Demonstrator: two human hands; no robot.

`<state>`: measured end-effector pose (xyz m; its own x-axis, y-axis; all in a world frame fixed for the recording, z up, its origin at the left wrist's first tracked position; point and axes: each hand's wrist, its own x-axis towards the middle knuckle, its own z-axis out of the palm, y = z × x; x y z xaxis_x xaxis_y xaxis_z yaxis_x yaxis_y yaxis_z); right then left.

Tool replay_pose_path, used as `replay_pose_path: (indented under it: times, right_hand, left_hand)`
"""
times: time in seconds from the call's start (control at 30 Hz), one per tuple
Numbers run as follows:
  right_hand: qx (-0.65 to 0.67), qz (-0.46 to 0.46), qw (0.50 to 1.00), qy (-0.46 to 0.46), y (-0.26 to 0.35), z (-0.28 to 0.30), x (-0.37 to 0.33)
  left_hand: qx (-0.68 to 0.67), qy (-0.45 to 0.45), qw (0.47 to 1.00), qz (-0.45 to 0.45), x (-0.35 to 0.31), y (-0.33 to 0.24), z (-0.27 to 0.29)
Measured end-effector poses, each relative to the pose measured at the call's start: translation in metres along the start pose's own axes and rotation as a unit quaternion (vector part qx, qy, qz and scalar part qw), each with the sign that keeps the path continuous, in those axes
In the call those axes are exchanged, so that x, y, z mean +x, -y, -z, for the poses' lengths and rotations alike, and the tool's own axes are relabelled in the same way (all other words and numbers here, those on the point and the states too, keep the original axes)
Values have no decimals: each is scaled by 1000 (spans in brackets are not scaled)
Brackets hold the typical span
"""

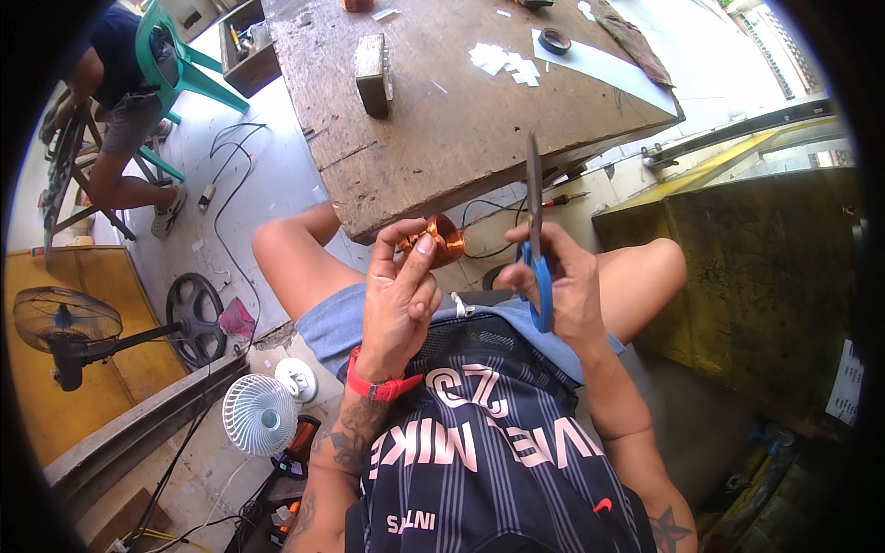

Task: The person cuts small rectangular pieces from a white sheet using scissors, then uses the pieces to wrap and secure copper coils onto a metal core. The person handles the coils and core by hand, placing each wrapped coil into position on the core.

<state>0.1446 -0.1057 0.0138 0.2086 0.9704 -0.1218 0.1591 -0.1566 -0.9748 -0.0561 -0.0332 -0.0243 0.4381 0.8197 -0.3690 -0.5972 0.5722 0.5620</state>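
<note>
Between the thumb and fingers of my left hand [403, 288] is a coil of copper wire [448, 241], held just off the near edge of the wooden table. My right hand [564, 281] grips a pair of scissors [540, 286] by its blue handles. The dark blades point up and away from me and look closed together. A gap separates the scissors from the coil. My fingers cover part of the coil's left side.
On the wooden table [369, 175] stand a metal-and-wood block [371, 78], white paper pieces [502, 63] and a tape roll [554, 41]. A soldering iron [564, 199] lies beyond my right hand. At left are a small white fan [261, 415], a black fan [64, 323] and a seated person [120, 101].
</note>
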Motion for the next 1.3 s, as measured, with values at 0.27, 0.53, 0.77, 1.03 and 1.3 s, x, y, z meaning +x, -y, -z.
replay_pose_path:
  times: [0.27, 0.53, 0.77, 1.03, 1.3]
  right_hand:
    - [-185, 110, 972, 91, -16, -3, -27]
    - [-221, 111, 964, 94, -26, -7, -28]
    - [-63, -15, 998, 7, -17, -14, -22]
    - [57, -49, 997, 31, 4, -27, 23]
    - [-50, 28, 998, 8, -6, -32, 35]
  left_hand:
    - [82, 2, 997, -1, 3, -15, 6]
    - [68, 29, 997, 16, 0, -17, 6]
    - [57, 12, 998, 36, -2, -21, 5]
    - [151, -1, 988, 42, -5, -14, -5]
    - [282, 22, 958, -38, -5, -12, 0]
